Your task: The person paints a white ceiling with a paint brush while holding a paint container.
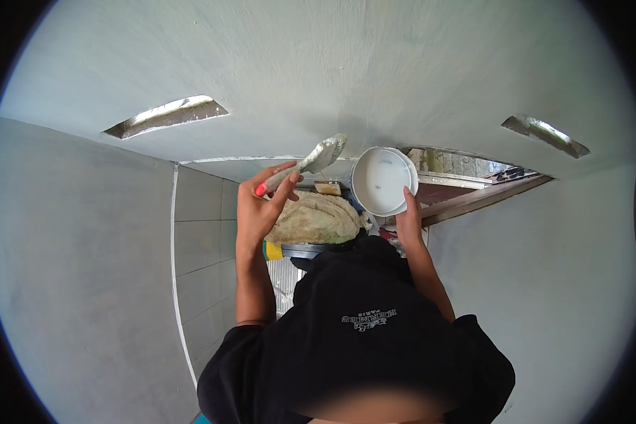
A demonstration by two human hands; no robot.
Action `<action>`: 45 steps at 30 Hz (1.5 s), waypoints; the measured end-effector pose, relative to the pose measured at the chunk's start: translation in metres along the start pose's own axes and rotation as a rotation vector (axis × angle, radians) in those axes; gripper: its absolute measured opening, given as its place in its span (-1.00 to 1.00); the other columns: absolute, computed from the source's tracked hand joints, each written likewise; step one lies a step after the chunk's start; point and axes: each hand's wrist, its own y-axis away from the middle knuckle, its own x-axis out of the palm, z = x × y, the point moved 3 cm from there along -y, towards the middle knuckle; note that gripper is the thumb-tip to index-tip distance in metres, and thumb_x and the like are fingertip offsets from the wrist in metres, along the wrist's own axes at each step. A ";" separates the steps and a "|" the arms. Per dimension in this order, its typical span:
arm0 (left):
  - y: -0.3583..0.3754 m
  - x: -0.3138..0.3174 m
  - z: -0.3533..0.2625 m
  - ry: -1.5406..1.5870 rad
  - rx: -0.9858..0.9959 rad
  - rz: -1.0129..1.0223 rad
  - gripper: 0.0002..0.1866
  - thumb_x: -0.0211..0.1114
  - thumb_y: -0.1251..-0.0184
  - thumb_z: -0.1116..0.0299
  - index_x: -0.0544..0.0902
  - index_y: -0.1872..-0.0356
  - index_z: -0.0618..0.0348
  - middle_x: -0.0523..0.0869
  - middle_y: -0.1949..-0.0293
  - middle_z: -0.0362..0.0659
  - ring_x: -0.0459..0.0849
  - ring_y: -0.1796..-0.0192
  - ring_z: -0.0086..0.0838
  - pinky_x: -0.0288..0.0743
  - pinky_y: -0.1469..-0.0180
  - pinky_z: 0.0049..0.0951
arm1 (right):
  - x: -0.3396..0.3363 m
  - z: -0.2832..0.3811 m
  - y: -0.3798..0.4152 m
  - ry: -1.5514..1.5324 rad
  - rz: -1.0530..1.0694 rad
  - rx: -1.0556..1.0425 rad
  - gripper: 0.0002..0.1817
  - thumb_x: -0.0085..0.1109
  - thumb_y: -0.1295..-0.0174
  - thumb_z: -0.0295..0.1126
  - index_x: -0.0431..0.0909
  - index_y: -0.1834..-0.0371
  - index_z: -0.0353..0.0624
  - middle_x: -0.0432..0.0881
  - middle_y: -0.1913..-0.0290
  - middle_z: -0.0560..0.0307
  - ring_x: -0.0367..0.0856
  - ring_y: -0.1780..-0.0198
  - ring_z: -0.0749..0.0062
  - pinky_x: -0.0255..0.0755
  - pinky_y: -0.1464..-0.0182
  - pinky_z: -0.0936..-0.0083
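In my left hand (265, 198) is a paintbrush (324, 154), gripped by its handle with fingers and thumb closed round it. A red tip shows at the handle's near end, and the brush head, smeared with whitish paint, points up and right. My right hand (408, 215) grips the rim of a round white tub (383, 182), thumb over the edge; the fingers beneath are hidden. White liquid that looks like paint lies in the tub, which is tilted toward me. Brush and tub are apart, both held in front of the pale grey wall (318, 71).
A crumpled beige cloth (314, 218) lies below my hands on something dark, with a yellow-edged item (272, 250) beside it. Slots open in the wall at left (169, 116) and right (546, 136). A larger opening (466, 177) is right of the tub. Tiles (198, 247) line the left.
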 end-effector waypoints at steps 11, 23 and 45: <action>-0.028 0.055 -0.017 -0.403 0.403 0.065 -0.76 0.35 -0.37 0.29 0.74 0.31 0.32 0.71 0.57 -0.03 0.67 0.57 -0.38 0.49 0.43 -0.37 | 0.016 -0.015 0.005 0.101 0.050 0.044 -0.46 0.17 -0.40 -0.09 0.35 -0.30 -0.18 0.50 -0.19 0.11 0.46 -0.23 0.44 0.34 -0.24 0.44; -0.040 0.110 0.023 -0.667 0.526 0.144 -0.69 0.34 -0.35 0.14 0.64 0.47 0.16 0.61 0.68 -0.03 0.61 0.61 -0.06 0.42 0.55 -0.18 | 0.013 -0.011 0.019 0.091 -0.002 0.009 -0.50 0.17 -0.42 -0.10 0.40 -0.24 -0.23 0.55 -0.08 0.14 0.52 -0.08 0.55 0.39 -0.09 0.55; -0.024 0.103 0.033 -0.595 0.493 0.046 -0.77 0.37 -0.32 0.21 0.71 0.40 0.16 0.59 0.66 -0.08 0.61 0.59 -0.14 0.41 0.51 -0.24 | 0.020 -0.015 0.020 0.182 0.039 0.027 -0.51 0.19 -0.41 -0.07 0.42 -0.18 -0.21 0.55 -0.01 0.19 0.50 0.02 0.59 0.38 0.02 0.59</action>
